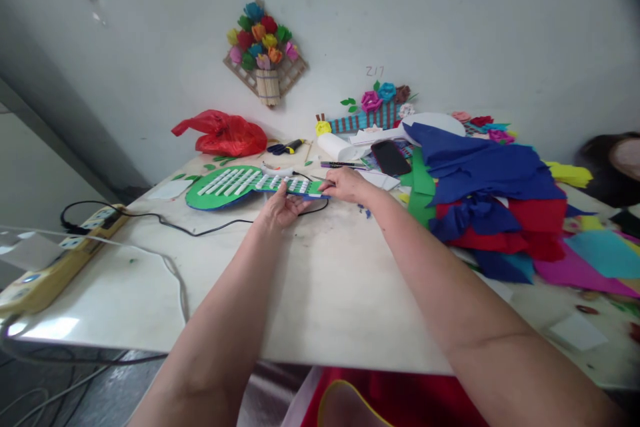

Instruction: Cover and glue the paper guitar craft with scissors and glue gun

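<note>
A green paddle-shaped craft board with a blue edge lies across the table, its wide round end to the left and its narrow neck to the right. Rows of small white pieces cover its face. My left hand grips the neck from the near side, thumb on top and fingers underneath. At the neck's right end is my right hand, fingers closed around a thin, pointed dark tool whose kind I cannot make out. Its tip points left over the neck. A white glue gun partly shows behind the board.
A yellow power strip with cables sits at the left. Behind are a red plastic bag, yellow-black pliers and a phone. Blue cloth-like sheets and coloured scraps pile up at the right. A paper-flower basket hangs on the wall.
</note>
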`<state>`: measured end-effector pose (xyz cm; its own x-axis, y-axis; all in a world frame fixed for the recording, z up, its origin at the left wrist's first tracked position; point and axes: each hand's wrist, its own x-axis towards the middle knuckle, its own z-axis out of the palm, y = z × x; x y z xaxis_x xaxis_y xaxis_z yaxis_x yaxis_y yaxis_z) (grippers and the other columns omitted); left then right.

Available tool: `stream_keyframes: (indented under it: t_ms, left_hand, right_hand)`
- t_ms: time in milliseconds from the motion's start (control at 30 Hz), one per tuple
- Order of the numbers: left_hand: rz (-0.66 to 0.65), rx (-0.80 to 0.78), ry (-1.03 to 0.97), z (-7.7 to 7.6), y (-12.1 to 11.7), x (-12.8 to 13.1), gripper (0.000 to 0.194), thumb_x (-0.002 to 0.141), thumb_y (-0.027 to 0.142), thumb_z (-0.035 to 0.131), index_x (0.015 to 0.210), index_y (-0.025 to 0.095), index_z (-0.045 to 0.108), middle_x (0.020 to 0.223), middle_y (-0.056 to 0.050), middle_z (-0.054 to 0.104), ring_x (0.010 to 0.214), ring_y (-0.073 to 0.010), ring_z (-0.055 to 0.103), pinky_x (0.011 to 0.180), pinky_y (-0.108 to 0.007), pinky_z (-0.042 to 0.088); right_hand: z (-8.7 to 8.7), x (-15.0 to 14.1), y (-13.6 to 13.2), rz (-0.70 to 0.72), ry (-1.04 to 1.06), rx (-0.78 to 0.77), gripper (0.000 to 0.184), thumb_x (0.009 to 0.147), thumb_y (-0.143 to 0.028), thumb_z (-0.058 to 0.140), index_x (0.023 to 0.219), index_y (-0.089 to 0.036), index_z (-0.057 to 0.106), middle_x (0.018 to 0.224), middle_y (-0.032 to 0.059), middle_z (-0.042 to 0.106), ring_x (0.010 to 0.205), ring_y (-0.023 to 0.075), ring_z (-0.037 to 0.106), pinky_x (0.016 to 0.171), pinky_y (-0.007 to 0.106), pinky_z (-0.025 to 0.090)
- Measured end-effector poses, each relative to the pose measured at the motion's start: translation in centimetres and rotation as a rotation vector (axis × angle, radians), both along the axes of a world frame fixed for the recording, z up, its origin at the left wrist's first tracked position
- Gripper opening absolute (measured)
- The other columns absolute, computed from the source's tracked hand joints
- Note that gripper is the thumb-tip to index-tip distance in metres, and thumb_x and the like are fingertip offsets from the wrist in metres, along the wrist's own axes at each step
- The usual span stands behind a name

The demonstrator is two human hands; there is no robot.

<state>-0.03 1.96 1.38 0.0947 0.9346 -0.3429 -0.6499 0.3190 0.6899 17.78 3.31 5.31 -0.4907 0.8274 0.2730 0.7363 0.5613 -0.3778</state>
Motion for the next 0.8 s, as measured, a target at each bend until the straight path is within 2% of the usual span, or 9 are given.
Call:
stream_keyframes:
  t_ms: [100,267,400,500,567,700,800]
  left_hand:
    - [0.002,0.023,-0.012,0.0,0.0,0.0,0.036,0.091,0.041,0.032,0.098,0.012,0.053,0.072,-0.008,0.065,0.064,-0.0169,0.066,0.059,-0.031,0.056]
    - [0.044,0.063,-0.031,-0.2,0.2,-0.1,0.034,0.091,0.041,0.032,0.097,0.015,0.054,0.071,-0.005,0.066,0.063,-0.0146,0.066,0.059,-0.027,0.055]
    - [0.059,0.100,-0.054,-0.3,0.3,-0.3,0.031,0.090,0.039,0.038,0.098,0.015,0.055,0.068,-0.004,0.065,0.061,-0.0138,0.065,0.056,-0.024,0.055]
    - [0.057,0.112,-0.065,-0.3,0.3,-0.5,0.031,0.089,0.039,0.040,0.098,0.014,0.056,0.066,-0.004,0.065,0.060,-0.0143,0.065,0.056,-0.024,0.055]
    - [0.051,0.128,-0.072,-0.3,0.4,-0.6,0.031,0.090,0.038,0.040,0.097,0.013,0.056,0.066,-0.005,0.065,0.060,-0.0144,0.065,0.056,-0.024,0.055]
    - [0.037,0.155,-0.074,-0.4,0.5,-0.8,0.030,0.091,0.035,0.038,0.096,0.012,0.056,0.067,-0.005,0.066,0.060,-0.0146,0.066,0.056,-0.024,0.055]
    - [0.040,0.167,-0.072,-0.5,0.6,-0.9,0.028,0.090,0.032,0.040,0.098,0.011,0.056,0.065,-0.005,0.065,0.057,-0.0143,0.065,0.054,-0.024,0.054]
  right_hand:
    - [-0.8,0.0,0.6,0.008,0.273,-0.057,0.014,0.072,-0.020,0.062,0.081,-0.017,0.071,0.076,0.0015,0.069,0.072,0.0142,0.060,0.066,0.022,0.042]
    - [-2.0,-0.2,0.9,-0.171,0.755,-0.120,0.026,0.074,-0.022,0.056,0.096,-0.013,0.068,0.065,-0.0010,0.062,0.061,0.0106,0.054,0.062,0.021,0.042]
    - [-3.5,-0.5,1.1,-0.353,0.900,-0.129,0.031,0.071,-0.024,0.057,0.099,-0.013,0.064,0.067,-0.0016,0.059,0.058,0.0104,0.051,0.057,0.020,0.041]
    - [-4.7,-0.5,1.4,-0.474,0.842,-0.069,0.027,0.075,-0.027,0.053,0.097,-0.014,0.062,0.074,0.0004,0.060,0.065,0.0119,0.053,0.060,0.020,0.042]
    - [-4.9,-0.3,1.4,-0.532,0.709,-0.024,0.026,0.080,-0.031,0.047,0.093,-0.015,0.063,0.079,0.0029,0.061,0.072,0.0138,0.055,0.067,0.022,0.043]
    - [-4.0,0.1,0.3,-0.690,0.267,0.083,0.036,0.086,-0.040,0.039,0.088,-0.018,0.067,0.102,0.0109,0.059,0.098,0.0224,0.054,0.079,0.030,0.042]
    - [-2.7,0.1,-0.6,-0.702,0.043,0.068,0.044,0.088,-0.046,0.032,0.099,-0.021,0.066,0.105,0.0130,0.059,0.096,0.0256,0.057,0.079,0.036,0.042]
